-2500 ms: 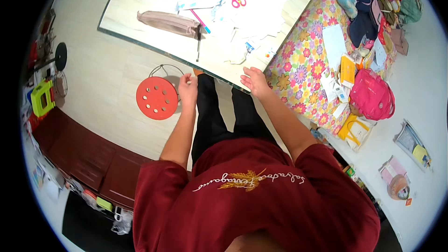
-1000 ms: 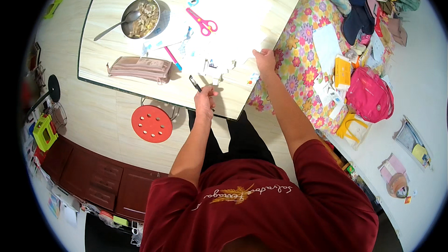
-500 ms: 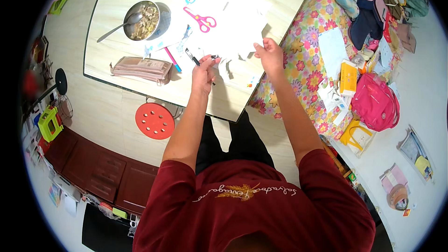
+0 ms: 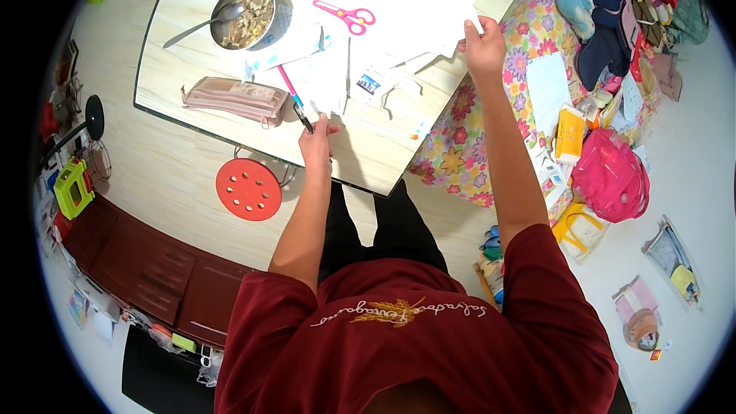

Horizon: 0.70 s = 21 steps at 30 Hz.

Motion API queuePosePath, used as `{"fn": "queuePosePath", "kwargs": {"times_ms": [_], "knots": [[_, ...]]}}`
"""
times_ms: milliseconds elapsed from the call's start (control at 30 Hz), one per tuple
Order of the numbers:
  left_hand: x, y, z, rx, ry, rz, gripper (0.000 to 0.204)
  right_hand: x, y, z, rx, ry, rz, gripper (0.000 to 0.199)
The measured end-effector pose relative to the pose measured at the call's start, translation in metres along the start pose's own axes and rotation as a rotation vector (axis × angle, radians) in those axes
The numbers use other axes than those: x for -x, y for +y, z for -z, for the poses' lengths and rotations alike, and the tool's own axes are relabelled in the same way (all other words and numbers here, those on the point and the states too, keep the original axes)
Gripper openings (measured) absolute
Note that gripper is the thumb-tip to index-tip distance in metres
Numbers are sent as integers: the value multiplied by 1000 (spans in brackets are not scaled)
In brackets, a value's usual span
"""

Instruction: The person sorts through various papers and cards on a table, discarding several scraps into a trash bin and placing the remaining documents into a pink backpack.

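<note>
Near the table's front edge my left hand [image 4: 317, 142] is closed around a black pen [image 4: 303, 117], its tip end pointing away to the upper left. Over the table's right edge, my right hand [image 4: 484, 52] pinches the border of a white sheet of paper [image 4: 441, 19], which is washed out by glare. Between the hands lie a small printed picture cutout [image 4: 371, 83] and curled paper scraps [image 4: 395, 98]. Pink scissors [image 4: 349, 17] rest beyond them. A pink-and-blue pen [image 4: 290, 84] lies just past my left hand, beside more paper strips.
A metal bowl [image 4: 270, 29] of food with a spoon [image 4: 192, 33] stands at the far left of the table. A pink pencil case [image 4: 234, 100] lies near the front edge. A red stool [image 4: 248, 189] is below it. Right of the table are a flowered cloth [image 4: 452, 157] and a pink backpack [image 4: 612, 176].
My right hand has moved away and right, with the sheet at its fingers. My left hand has drawn back toward the table edge with the pen. The printed cutout now shows.
</note>
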<state>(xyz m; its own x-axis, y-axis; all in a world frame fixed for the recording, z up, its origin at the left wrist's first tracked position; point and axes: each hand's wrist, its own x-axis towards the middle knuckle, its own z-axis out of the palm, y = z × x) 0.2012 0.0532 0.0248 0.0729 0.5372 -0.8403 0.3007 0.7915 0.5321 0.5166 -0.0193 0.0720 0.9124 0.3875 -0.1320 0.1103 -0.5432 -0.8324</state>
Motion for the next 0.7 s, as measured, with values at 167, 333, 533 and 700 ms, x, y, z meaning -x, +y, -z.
{"fn": "queuePosePath", "kwargs": {"times_ms": [167, 333, 533, 700], "knots": [[-17, 2, -4, 35, -27, 40, 34, -17, -29, 9, -366, -38, -408, 36], [-28, 14, -9, 61, -118, 9, 33, -39, -17, 23, -763, -60, -676, 23], [-21, 17, -10, 105, -243, 12, 28, -33, 11, 37, -1130, -155, -959, 12], [-11, 2, -7, 97, -200, 59, 25, -13, 11, 35, -1298, -107, -1082, 14]]}}
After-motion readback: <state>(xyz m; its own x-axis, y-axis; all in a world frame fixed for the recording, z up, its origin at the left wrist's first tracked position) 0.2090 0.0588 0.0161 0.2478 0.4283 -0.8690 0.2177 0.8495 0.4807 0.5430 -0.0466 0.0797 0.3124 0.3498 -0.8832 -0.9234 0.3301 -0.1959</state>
